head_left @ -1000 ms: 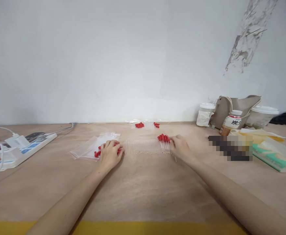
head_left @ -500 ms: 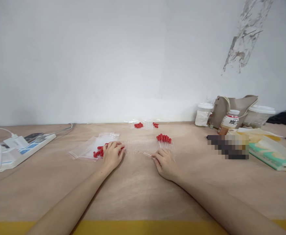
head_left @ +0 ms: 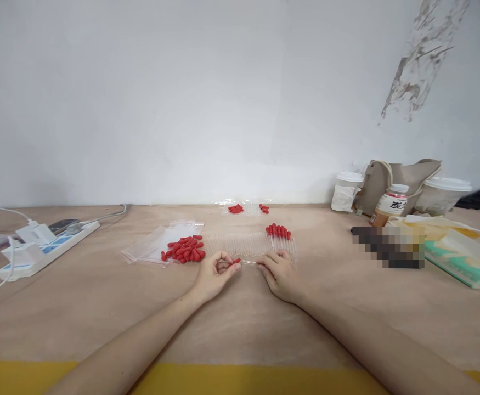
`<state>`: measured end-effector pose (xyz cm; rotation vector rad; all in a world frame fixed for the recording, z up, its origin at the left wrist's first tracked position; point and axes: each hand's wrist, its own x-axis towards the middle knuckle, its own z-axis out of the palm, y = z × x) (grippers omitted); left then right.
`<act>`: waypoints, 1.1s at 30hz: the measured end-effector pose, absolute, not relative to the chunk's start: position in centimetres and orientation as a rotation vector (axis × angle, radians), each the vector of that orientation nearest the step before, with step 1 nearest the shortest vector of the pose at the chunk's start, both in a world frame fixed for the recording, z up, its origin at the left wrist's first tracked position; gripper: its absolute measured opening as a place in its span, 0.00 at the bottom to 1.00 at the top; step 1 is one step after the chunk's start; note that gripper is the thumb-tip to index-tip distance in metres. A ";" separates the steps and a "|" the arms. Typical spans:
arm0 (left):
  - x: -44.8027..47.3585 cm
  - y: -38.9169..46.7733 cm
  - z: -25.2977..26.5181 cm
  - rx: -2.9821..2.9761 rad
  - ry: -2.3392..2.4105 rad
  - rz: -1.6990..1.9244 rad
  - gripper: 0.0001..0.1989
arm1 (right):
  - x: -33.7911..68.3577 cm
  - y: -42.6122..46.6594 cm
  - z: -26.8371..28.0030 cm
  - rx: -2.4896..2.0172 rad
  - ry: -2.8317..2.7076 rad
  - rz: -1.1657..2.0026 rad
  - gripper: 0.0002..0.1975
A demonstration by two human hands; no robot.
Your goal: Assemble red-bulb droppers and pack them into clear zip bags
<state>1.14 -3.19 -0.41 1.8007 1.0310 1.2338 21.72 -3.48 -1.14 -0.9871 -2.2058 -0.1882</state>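
My left hand pinches a red rubber dropper bulb between thumb and fingertips. Facing it, my right hand grips a thin clear dropper tube, whose end points at the bulb; whether the two touch I cannot tell. Behind both hands lies a row of clear tubes, side by side. At the row's right end, several tubes wear red bulbs. Left of my left hand, a pile of loose red bulbs rests partly on clear plastic bags.
Small bags with red bulbs lie by the wall. On the left stands a power strip with chargers. At the right are a lidded cup, a bottle, a beige bag and a green-white packet.
My left hand has come away from the pile, moving right toward the tube with a red bulb in its fingers. My right hand stays nearly in place, the tube now lying more level.
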 end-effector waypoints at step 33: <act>1.0 -4.4 0.8 2.376 0.983 0.941 0.09 | 22.6 -3.6 0.0 -0.906 -2.322 -0.073 0.11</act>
